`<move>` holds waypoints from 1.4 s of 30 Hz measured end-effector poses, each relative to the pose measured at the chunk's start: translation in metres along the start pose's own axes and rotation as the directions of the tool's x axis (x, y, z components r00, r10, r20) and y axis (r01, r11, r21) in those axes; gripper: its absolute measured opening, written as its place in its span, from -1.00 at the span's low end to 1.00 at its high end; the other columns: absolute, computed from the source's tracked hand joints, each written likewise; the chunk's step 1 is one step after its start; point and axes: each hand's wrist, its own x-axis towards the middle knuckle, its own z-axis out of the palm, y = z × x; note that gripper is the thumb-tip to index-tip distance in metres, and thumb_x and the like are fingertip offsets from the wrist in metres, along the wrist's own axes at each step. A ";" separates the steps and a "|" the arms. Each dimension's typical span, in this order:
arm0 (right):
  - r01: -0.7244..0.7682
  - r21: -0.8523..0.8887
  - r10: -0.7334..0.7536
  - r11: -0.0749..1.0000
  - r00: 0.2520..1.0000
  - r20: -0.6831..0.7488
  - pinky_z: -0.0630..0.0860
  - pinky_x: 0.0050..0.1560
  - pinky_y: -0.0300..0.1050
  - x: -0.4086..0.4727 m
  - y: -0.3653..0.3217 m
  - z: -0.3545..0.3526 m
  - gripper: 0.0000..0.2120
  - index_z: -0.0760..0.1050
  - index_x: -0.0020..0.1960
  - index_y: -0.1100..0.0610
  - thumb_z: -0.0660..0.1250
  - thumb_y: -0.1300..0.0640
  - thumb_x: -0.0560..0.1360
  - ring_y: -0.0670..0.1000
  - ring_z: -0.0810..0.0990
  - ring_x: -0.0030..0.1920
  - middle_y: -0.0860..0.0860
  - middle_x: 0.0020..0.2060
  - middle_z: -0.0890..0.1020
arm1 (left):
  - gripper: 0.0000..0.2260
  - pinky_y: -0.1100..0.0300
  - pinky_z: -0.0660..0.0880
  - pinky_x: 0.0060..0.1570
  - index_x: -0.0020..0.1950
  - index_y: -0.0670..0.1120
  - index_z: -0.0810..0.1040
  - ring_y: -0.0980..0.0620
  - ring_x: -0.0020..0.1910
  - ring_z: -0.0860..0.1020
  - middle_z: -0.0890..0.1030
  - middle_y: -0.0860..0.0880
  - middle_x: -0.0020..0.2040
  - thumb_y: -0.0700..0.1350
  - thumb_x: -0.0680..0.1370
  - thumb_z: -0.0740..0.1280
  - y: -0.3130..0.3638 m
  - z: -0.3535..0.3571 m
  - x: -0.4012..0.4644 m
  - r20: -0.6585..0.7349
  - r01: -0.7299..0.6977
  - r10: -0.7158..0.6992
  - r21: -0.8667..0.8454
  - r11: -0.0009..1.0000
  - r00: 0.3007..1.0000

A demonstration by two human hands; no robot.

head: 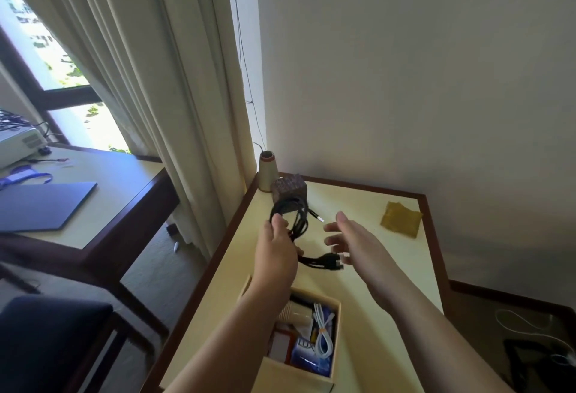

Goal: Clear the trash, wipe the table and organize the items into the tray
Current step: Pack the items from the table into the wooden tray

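My left hand (277,246) grips a coiled black cable (294,216) above the cream table (358,205); the cable's plug ends (327,261) dangle below the hand. My right hand (349,236) hovers just right of the cable, fingers relaxed and spread, holding nothing. Near the table's front stands the cream tray (299,372), a box partly hidden by my left forearm. It holds a paper cup (296,314), a white cable (322,335), a blue packet (307,353) and a small red-edged item (279,346). A yellow-brown cloth (400,218) lies at the back right of the table.
A beige cone-shaped spool (267,171) and a dark patterned cube (288,188) stand at the table's back left corner by the wall. Curtains (149,81) hang to the left. A second desk (78,199) with a dark folder lies further left.
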 end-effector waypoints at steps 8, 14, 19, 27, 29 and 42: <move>-0.365 0.605 0.325 0.708 0.928 0.179 0.62 -0.03 0.07 -0.017 0.063 0.075 -0.52 0.49 0.30 0.13 0.38 -0.20 0.57 0.20 0.74 0.03 0.18 0.05 0.75 | -0.70 0.07 0.57 -0.08 0.27 -0.04 0.45 0.07 -0.19 0.67 0.54 -0.04 0.02 0.14 0.75 0.12 -0.015 -0.006 0.012 -0.152 0.133 -0.174 -0.244 0.961 0.973; -0.250 0.646 0.248 0.722 0.964 0.095 0.61 0.15 0.18 0.010 0.061 0.092 -0.75 0.58 0.23 0.30 0.24 0.15 0.72 0.23 0.74 0.04 0.26 0.00 0.74 | -0.77 -0.17 0.69 0.01 0.15 -0.02 0.46 0.02 -0.07 0.74 0.62 0.00 0.11 0.11 0.75 0.14 -0.037 -0.024 0.016 -0.131 0.097 -0.098 -0.015 0.995 0.986; -0.224 0.390 0.246 0.893 0.969 -0.005 0.59 -0.26 -0.09 0.017 0.074 0.099 -0.78 0.62 0.11 0.20 0.28 0.08 0.70 0.10 0.71 -0.22 0.16 -0.16 0.76 | -0.81 0.07 0.55 -0.10 0.12 -0.01 0.48 0.03 -0.09 0.59 0.61 -0.01 -0.04 0.06 0.75 0.15 -0.057 -0.054 0.031 0.025 -0.066 0.062 0.543 0.837 0.998; -0.361 0.179 0.342 0.915 0.931 0.130 0.68 -0.04 -0.12 0.003 0.105 0.119 -0.89 0.68 0.05 0.17 0.38 0.28 0.61 -0.02 0.77 -0.11 0.06 -0.15 0.78 | -0.83 0.25 0.57 0.02 0.22 -0.01 0.54 0.14 0.00 0.56 0.53 0.10 0.13 -0.01 0.74 0.21 -0.097 -0.111 0.064 0.506 -0.415 -0.086 0.783 0.462 0.858; -0.350 0.034 0.343 0.936 0.931 0.124 0.66 -0.16 -0.22 -0.001 0.112 0.127 -0.88 0.65 0.06 0.11 0.44 0.28 0.56 -0.11 0.74 -0.16 0.00 -0.16 0.77 | -0.80 0.31 0.55 0.03 0.27 -0.02 0.57 0.16 0.00 0.56 0.54 0.10 0.16 0.00 0.73 0.23 -0.102 -0.122 0.072 0.579 -0.496 -0.131 0.777 0.388 0.805; -0.147 -0.579 0.215 0.802 0.975 0.051 0.55 0.03 -0.17 -0.003 0.135 0.168 -0.65 0.53 0.27 -0.08 0.46 0.09 0.52 -0.05 0.63 0.07 -0.12 0.09 0.66 | -0.52 0.06 0.61 0.07 0.62 0.13 0.19 -0.07 0.16 0.63 0.44 0.05 0.45 -0.04 0.72 0.24 -0.152 -0.158 0.086 0.774 -0.752 -0.118 0.633 0.182 0.623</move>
